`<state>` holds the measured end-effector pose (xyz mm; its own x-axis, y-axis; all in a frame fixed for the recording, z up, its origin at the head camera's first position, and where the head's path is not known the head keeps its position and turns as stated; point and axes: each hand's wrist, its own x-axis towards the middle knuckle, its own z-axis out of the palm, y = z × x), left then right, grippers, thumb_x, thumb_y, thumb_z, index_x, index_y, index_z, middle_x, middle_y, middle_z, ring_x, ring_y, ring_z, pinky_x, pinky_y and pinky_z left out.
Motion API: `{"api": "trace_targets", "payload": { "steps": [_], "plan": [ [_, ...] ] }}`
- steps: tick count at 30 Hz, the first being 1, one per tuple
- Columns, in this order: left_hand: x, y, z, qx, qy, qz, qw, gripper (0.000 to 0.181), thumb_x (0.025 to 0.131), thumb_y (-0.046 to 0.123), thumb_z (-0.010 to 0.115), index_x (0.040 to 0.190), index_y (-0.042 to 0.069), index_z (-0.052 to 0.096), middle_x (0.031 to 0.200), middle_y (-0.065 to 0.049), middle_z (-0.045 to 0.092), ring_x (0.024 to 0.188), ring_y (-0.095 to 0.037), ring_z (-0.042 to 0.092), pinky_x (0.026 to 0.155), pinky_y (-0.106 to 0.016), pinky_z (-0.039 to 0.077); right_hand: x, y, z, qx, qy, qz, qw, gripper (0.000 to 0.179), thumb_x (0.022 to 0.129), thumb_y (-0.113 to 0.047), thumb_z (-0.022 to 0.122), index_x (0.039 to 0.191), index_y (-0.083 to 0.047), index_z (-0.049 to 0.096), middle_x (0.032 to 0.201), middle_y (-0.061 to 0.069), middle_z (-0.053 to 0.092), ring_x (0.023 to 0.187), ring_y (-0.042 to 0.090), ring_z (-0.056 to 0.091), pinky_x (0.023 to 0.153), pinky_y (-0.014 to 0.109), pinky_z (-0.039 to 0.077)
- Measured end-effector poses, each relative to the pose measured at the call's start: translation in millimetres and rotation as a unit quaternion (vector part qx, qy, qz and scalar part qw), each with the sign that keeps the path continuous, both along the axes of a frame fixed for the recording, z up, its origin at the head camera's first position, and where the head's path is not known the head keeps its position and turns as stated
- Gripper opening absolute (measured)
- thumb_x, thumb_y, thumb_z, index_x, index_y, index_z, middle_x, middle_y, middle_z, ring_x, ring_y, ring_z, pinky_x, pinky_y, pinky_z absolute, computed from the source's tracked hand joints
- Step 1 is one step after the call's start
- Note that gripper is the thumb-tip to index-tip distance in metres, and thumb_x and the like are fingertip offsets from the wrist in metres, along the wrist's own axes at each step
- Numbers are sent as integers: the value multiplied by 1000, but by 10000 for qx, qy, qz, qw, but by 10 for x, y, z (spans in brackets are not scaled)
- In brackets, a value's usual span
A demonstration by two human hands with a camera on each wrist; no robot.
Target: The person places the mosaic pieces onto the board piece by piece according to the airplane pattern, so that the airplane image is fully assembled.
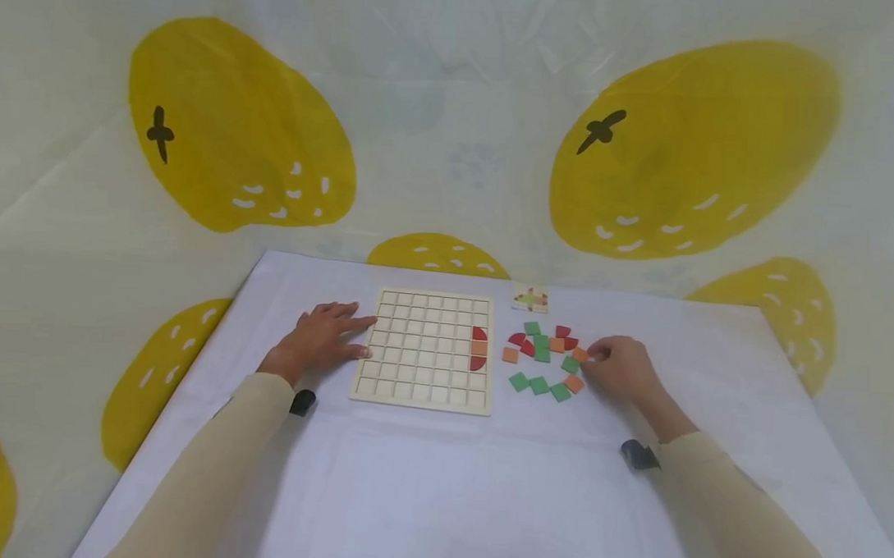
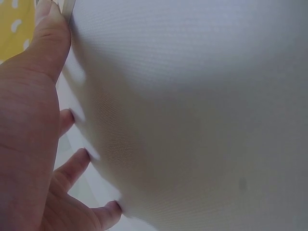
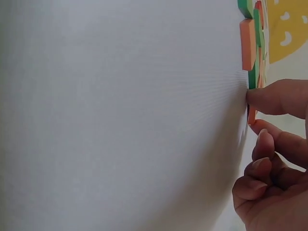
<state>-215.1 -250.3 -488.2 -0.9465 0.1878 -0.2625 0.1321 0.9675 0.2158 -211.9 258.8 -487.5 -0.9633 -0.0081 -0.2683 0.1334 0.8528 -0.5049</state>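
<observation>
A pale wooden grid board [image 1: 406,399] lies on the table, with two red quarter-circle tiles and an orange square tile [image 1: 479,347] in its right column. My left hand [image 1: 315,340] rests at the board's left edge, fingers spread, thumb and index finger on the rim. At the right, my right hand [image 1: 624,369] pinches an orange square tile [image 1: 580,355] between thumb and index finger; the other fingers are curled in the right wrist view. Green square tiles [image 1: 539,386], red quarter-circles [image 1: 563,331] and more orange squares [image 1: 510,355] lie loose between board and hand.
A small pattern card [image 1: 530,298] lies behind the loose tiles, near the table's back edge. The table has a white cloth [image 1: 439,492]. Behind it hangs a pale curtain [image 1: 453,107] with big yellow fruit shapes. Dark wrist-worn devices [image 1: 639,455] sit under both wrists.
</observation>
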Motion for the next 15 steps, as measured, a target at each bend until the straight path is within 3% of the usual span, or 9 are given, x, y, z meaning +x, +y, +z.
{"api": "trace_targets", "payload": {
  "steps": [15],
  "plan": [
    [10,7,31,-139,25,-111,9998,74,92,63,67,159,41,41,173,-8,29,157,-47,24,121,-78,19,-39,-32,98,-28,167,401,9991,40,95,-22,74,128,0,69,125,24,66,111,37,57,93,50,60]
  ]
}}
